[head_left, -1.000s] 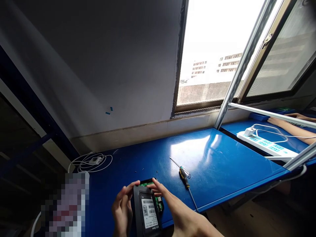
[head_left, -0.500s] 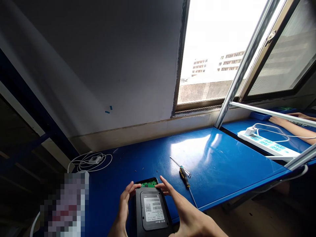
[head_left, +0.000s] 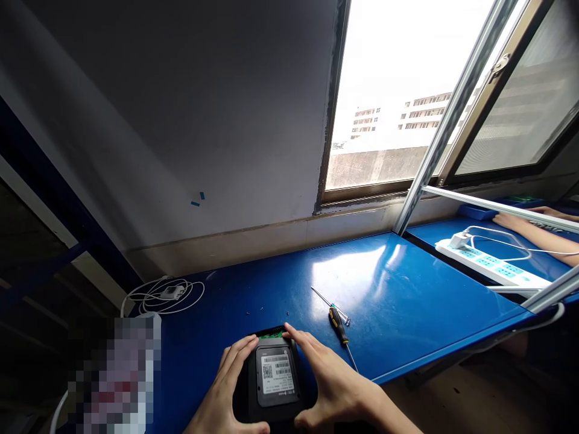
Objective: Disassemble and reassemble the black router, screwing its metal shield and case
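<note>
Fingers (head_left: 240, 357) spread, my left hand (head_left: 221, 389) and right hand (head_left: 332, 375) grip opposite sides of a black rectangular plastic cover (head_left: 277, 399) above a green circuit board (head_left: 274, 334), likely for a level hold; a yellow-and-black-handled screwdriver (head_left: 337, 323) lies aside on the glossy blue tabletop (head_left: 398, 325), leaving both free

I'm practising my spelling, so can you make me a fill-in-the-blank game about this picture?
The left hand and the ____ hand both touch the black device.
The circuit board showing beyond the device's far edge is coloured ____.
The yellow-and-black screwdriver lies on a table coloured ____.
In the picture, the coiled cable lies to the device's ____.

Missing words: right; green; blue; left.
</note>
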